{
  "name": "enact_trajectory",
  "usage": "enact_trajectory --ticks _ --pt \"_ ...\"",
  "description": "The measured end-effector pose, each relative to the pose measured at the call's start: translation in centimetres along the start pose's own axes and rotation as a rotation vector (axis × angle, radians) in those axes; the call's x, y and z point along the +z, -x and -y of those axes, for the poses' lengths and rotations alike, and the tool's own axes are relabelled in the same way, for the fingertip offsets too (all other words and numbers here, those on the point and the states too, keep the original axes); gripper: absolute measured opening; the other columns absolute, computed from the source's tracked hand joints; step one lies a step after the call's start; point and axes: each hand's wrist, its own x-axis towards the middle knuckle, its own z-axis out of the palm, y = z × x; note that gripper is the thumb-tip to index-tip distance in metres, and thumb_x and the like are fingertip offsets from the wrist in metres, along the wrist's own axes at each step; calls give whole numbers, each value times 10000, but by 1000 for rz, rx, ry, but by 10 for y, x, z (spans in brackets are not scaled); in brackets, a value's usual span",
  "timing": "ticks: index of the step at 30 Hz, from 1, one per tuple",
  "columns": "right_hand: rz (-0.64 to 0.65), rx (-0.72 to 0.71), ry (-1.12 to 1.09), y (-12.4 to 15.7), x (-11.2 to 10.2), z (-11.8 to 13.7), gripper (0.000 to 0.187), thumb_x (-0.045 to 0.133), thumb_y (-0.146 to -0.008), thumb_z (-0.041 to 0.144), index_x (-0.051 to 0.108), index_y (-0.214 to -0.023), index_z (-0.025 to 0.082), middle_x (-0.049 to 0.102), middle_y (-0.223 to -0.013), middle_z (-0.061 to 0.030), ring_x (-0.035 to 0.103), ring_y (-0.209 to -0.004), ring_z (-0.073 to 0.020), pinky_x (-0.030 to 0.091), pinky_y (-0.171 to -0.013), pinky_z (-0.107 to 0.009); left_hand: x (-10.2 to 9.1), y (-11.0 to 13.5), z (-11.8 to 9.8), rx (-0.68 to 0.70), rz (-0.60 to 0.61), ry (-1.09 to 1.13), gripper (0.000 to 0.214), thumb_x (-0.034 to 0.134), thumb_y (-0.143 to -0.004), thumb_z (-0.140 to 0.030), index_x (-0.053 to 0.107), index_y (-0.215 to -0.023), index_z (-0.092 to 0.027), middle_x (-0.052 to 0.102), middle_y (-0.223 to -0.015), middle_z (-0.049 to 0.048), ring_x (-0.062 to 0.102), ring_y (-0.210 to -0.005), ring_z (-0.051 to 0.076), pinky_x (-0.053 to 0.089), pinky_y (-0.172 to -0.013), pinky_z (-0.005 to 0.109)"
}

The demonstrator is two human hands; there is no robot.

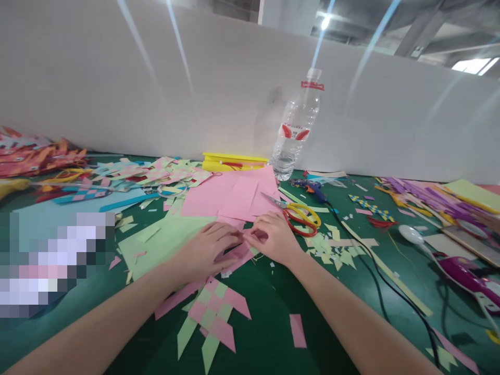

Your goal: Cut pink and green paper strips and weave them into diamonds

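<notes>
At the middle of the table my left hand (213,245) is curled, its fingertips meeting those of my right hand (275,237). My right thumb and index finger are pinched together. Whatever lies between the fingertips is too small or hidden to name. A piece of pink paper (239,263) shows just under both hands. Nearer to me lies a woven piece of pink and green paper strips (213,311) with pointed ends. Scissors (299,214) with yellow and red handles rest partly open beyond my right hand. Pink sheets (224,194) and a green sheet (160,237) lie behind my left hand.
A plastic bottle (299,122) leans against the white partition (156,78). A blue glue gun (314,191) with a black cord lies to the right, a purple-and-white device (464,273) farther right. Paper scraps (332,247) are scattered about. Orange paper pieces (35,156) sit far left.
</notes>
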Motion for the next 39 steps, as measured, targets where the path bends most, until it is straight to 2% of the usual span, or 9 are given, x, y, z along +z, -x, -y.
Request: enact_trajectory --ticks 8,13,18,22,24,27,29,33,39 --pt "71 104 -328 2 0 1 158 685 -728 319 633 -841 221 666 -760 3 584 -712 -159 418 -751 -314 1 1 1 -8 7 -11 366 434 -901 -477 572 -1154 -252 564 -1231 49 480 -1137 226 333 -968 371" --pt "-192 329 -417 -1 1 -8 281 657 -743 327 606 -989 201 616 -680 13 573 -653 -158 456 -675 -288 2 2 4 -69 -105 -25 299 424 -914 -419 637 -1003 -230 575 -1224 59 487 -1136 237 325 -976 394" --pt "-472 499 -404 -3 -1 -16 260 663 -723 321 564 -914 175 603 -672 9 537 -564 -138 457 -571 -279 0 1 6 -243 -228 106 286 424 -893 -397 637 -807 -225 669 -1017 38 583 -966 218 349 -947 400" --pt "-560 247 -267 1 -2 3 141 665 -765 288 598 -838 188 660 -725 -11 618 -644 -147 498 -640 -280 -9 -1 -4 -489 -263 258 311 433 -855 -414 629 -746 -198 674 -734 19 584 -683 181 444 -723 308" --pt "-445 -6 -229 5 -2 18 27 622 -816 226 632 -825 202 707 -760 -12 656 -698 -139 518 -680 -255 -12 -1 -10 -533 -290 361 328 426 -850 -423 634 -732 -197 668 -703 10 574 -662 173 435 -610 254" --pt "-315 -374 -145 9 -2 35 142 531 -870 136 640 -952 175 734 -901 -44 671 -843 -139 531 -789 -258 -13 -2 -19 -525 -329 496 308 447 -836 -416 648 -772 -192 678 -758 13 588 -709 176 442 -621 239" --pt "-267 -507 -48 9 -2 40 183 498 -874 95 640 -979 144 726 -970 -63 655 -911 -147 521 -843 -279 -12 -2 -23 -523 -336 568 315 451 -836 -420 645 -773 -180 669 -752 21 585 -698 176 448 -643 250" --pt "-223 -532 112 4 -1 40 164 509 -865 82 654 -918 139 724 -964 -41 629 -882 -154 504 -841 -300 -11 -2 -27 -559 -334 715 370 413 -867 -459 594 -721 -171 605 -660 4 548 -604 153 441 -563 239" --pt "-217 -467 97 2 0 40 106 592 -824 247 635 -801 154 709 -813 -46 605 -837 -187 481 -876 -370 -8 -1 -25 -529 -331 816 352 568 -774 -466 644 -970 -183 690 -938 53 621 -826 210 493 -711 279"
